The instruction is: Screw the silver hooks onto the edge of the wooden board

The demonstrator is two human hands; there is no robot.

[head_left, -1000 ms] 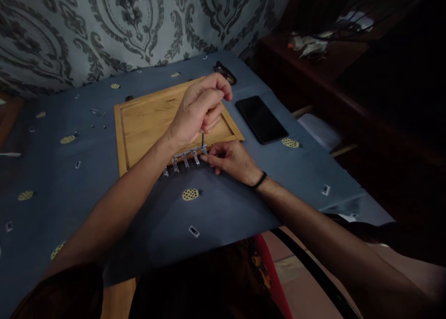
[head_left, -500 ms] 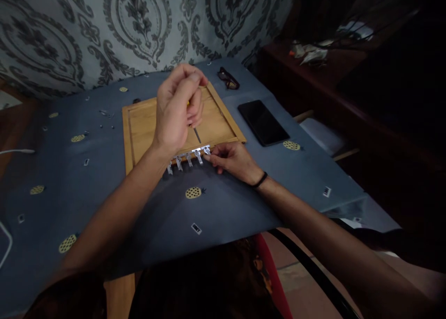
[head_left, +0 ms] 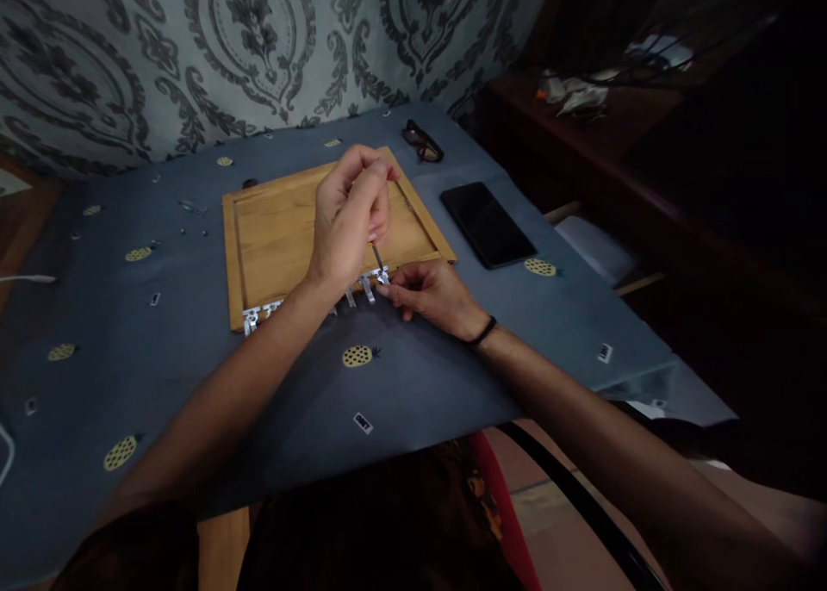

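A screwdriver (head_left: 377,256) points down from my left hand (head_left: 349,216), which is closed around its handle. Its tip meets the right end of a row of silver metal hooks (head_left: 368,289) along the near edge of a framed wooden board (head_left: 275,233). My right hand (head_left: 436,296) pinches the rightmost metal hook (head_left: 382,277) between thumb and finger. My left wrist and forearm cover the middle of the row, while more hooks show at its left end.
A black phone (head_left: 488,225) lies right of the board, with folded glasses (head_left: 423,141) beyond it. Small metal bits (head_left: 192,208) lie on the blue tablecloth (head_left: 174,358) to the left. A white cable (head_left: 29,278) reaches in at the left edge.
My left hand has moved right and lower, bringing the screwdriver tip onto the rightmost hook. My right hand stays in place. The left end of the hook row has come into view.
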